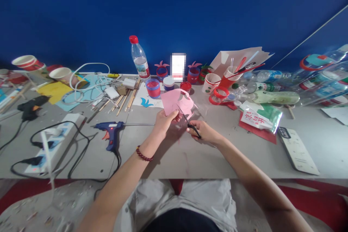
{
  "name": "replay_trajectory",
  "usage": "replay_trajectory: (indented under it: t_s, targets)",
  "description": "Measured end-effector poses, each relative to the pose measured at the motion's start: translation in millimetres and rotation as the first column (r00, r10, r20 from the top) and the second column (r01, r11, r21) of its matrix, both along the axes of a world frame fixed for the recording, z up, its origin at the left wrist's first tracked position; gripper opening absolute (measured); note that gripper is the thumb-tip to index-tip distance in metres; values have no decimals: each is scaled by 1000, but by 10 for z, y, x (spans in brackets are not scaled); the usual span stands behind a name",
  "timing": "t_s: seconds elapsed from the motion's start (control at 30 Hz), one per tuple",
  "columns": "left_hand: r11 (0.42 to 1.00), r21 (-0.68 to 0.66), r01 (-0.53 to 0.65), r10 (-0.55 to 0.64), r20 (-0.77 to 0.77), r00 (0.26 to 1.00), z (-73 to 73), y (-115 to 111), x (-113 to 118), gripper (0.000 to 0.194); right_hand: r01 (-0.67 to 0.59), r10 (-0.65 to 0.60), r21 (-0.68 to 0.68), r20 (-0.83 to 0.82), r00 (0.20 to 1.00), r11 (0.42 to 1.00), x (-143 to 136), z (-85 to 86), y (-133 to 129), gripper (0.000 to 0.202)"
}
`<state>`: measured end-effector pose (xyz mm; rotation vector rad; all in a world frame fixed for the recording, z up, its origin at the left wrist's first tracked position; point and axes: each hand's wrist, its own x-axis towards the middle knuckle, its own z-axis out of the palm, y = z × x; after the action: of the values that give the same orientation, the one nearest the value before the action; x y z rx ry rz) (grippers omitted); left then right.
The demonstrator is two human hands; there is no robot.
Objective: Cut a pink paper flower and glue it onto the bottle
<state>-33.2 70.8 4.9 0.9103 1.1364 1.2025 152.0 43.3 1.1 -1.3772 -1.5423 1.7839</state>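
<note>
A sheet of pink paper, partly cut with a curling strip at its right side, is pinched between the thumb and fingers of my left hand. My right hand grips black-handled scissors, whose blades reach up to the paper's lower right part. Just beyond the paper stand a purple and red cup and a white-lidded jar. A blue paper cutout lies on a white sheet to the left of my hands.
On the left lie a blue glue gun and a power strip with trailing cords. A plastic bottle with a red cap stands at the back. Several clear bottles and a phone lie on the right.
</note>
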Motion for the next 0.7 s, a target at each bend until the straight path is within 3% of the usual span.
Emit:
replay_trajectory:
  t_s: [0.27,0.7]
  targets:
    - [999,-30,-24,26,79,997,-20,-2,28,23,10,-10,-28,11,1000,1000,-4,-21,4,41]
    - [998,-63,-9,14,80,997,-74,2,27,25,-4,3,-11,-22,1000,1000,7,-47,12,39]
